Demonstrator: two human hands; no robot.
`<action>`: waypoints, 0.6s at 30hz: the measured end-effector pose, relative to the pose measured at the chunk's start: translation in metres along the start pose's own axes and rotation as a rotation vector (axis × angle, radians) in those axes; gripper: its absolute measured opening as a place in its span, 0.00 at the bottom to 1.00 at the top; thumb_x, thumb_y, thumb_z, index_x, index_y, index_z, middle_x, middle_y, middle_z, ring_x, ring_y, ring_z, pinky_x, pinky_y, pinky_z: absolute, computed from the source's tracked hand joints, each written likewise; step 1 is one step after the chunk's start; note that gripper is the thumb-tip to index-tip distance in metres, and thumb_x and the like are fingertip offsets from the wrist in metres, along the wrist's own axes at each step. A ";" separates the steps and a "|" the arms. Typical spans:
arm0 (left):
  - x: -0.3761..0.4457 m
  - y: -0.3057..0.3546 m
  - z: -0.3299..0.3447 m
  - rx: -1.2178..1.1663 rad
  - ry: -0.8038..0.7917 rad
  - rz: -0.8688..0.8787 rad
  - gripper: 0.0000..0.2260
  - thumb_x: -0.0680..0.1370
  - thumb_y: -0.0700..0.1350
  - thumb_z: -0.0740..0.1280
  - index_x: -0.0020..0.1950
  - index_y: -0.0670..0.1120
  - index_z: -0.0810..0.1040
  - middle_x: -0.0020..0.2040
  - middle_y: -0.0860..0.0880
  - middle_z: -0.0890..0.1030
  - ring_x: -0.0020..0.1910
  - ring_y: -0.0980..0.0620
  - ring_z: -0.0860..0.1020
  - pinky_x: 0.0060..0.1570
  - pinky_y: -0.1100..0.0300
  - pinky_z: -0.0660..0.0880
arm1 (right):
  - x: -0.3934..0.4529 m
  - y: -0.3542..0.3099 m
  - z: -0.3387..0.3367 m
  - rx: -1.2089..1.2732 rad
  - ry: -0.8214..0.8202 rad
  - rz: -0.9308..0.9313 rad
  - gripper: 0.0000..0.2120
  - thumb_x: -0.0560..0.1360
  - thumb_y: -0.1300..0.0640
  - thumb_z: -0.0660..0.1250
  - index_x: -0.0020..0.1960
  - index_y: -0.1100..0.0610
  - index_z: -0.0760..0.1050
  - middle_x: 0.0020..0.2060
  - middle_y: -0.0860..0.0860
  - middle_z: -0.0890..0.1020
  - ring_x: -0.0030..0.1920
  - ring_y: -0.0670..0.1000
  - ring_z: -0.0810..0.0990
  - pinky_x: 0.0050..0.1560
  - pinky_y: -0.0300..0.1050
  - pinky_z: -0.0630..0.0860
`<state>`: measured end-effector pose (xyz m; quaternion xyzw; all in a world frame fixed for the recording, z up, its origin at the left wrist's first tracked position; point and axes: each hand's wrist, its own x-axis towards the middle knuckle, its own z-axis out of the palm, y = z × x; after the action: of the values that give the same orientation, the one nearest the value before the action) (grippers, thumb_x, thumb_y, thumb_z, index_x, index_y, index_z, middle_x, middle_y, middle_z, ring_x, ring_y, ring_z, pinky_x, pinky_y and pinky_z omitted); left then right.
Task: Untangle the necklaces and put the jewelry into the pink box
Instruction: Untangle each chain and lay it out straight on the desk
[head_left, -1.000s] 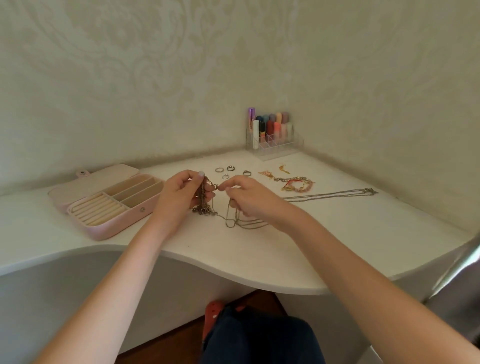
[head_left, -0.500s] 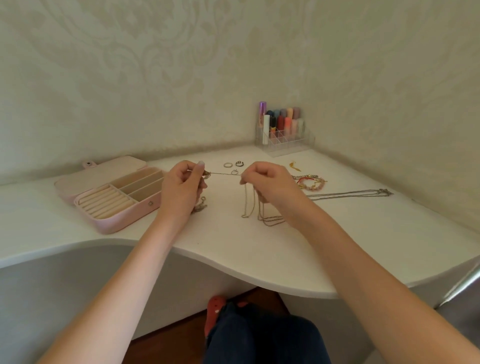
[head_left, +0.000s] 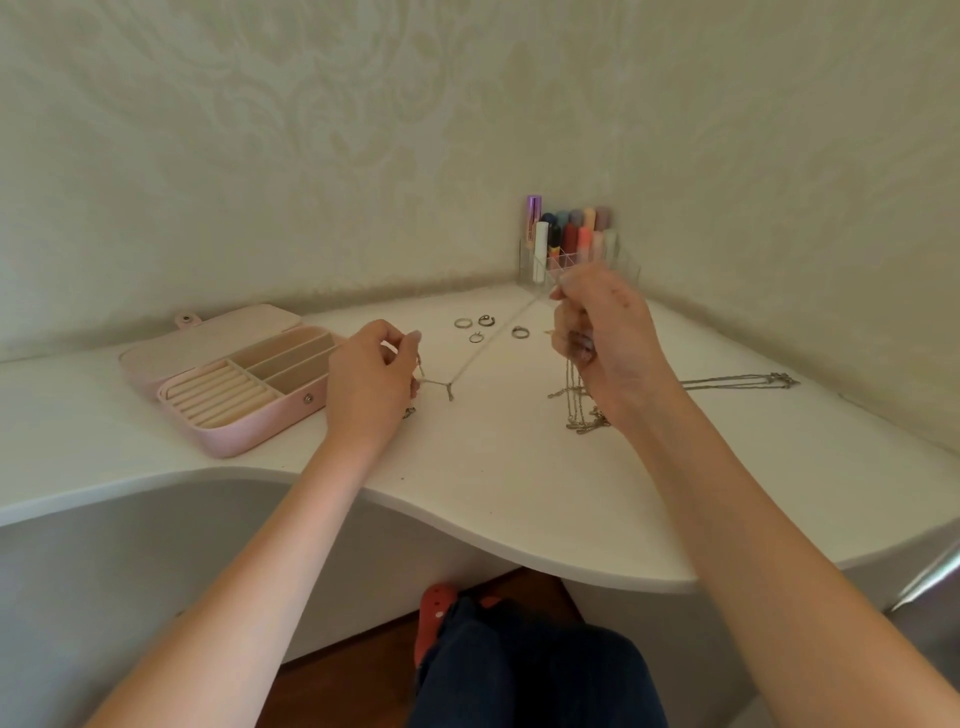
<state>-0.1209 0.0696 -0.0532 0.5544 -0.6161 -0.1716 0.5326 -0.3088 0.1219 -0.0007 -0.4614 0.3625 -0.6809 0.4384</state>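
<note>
Head view: your left hand (head_left: 370, 387) and right hand (head_left: 597, 332) each pinch the chain (head_left: 488, 348), stretching it taut so knots show; pink box (head_left: 234, 374) waits open.

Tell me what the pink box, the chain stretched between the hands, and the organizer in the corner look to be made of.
Pink box: likely faux leather, matte pink shell, metal snap, cream padded lining that looks like velvet. Chain: thin metal, pale silvery glint, alloy unclear. Organizer: clear rigid plastic or acrylic, since the tubes show through its walls.
</note>
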 end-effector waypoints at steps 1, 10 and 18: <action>0.000 -0.001 0.000 0.057 0.015 0.021 0.11 0.79 0.49 0.64 0.40 0.43 0.74 0.26 0.50 0.77 0.27 0.51 0.77 0.31 0.59 0.70 | 0.000 0.000 0.000 -0.003 -0.010 -0.006 0.14 0.77 0.64 0.61 0.33 0.56 0.73 0.19 0.46 0.66 0.21 0.45 0.62 0.28 0.42 0.55; 0.000 -0.003 0.001 0.335 0.062 -0.004 0.11 0.79 0.52 0.61 0.44 0.46 0.75 0.37 0.48 0.78 0.42 0.43 0.77 0.36 0.56 0.67 | 0.003 -0.011 -0.013 0.318 0.125 -0.004 0.11 0.75 0.61 0.60 0.34 0.56 0.69 0.19 0.45 0.61 0.21 0.45 0.57 0.21 0.38 0.57; -0.009 0.007 0.005 0.592 -0.028 0.161 0.09 0.77 0.50 0.64 0.44 0.47 0.80 0.41 0.47 0.81 0.45 0.44 0.76 0.41 0.55 0.69 | 0.001 -0.005 -0.005 0.091 0.018 0.009 0.14 0.78 0.62 0.59 0.34 0.56 0.72 0.18 0.46 0.63 0.20 0.45 0.59 0.28 0.44 0.52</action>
<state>-0.1304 0.0777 -0.0537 0.6327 -0.6884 0.0506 0.3512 -0.3150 0.1235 0.0021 -0.4333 0.3371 -0.6987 0.4587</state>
